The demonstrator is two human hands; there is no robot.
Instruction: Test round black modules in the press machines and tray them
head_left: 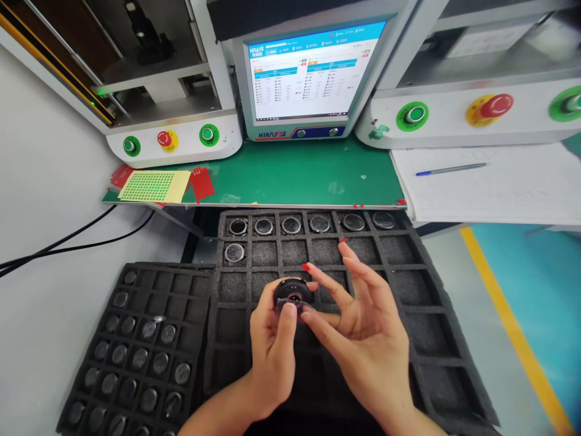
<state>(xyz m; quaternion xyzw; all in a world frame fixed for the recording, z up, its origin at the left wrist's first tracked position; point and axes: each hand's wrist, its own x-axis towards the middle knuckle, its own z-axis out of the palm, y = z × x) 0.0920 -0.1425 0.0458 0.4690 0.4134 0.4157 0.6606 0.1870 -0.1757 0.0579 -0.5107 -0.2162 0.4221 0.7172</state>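
My left hand [272,351] is closed around a round black watch body [292,292], its back with small sensor windows turned up. The left thumb presses on a piece of clear film [290,304] at the near edge of the watch. My right hand [367,333] pinches at the film's right end with thumb and forefinger. Its other fingers are spread, and small red bits show at two fingertips. Beneath both hands lies a black foam tray [363,300]. Round watches [291,226] fill its back row, and one more watch [235,252] sits in the second row at the left.
Another foam tray [190,309] with several watches lies at the left. Behind, a green bench [290,172] carries a sticker sheet [152,186] and red strips [202,184]. A monitor [313,75] stands between two button-fitted machines. Papers [494,188] with a pen [451,169] lie right.
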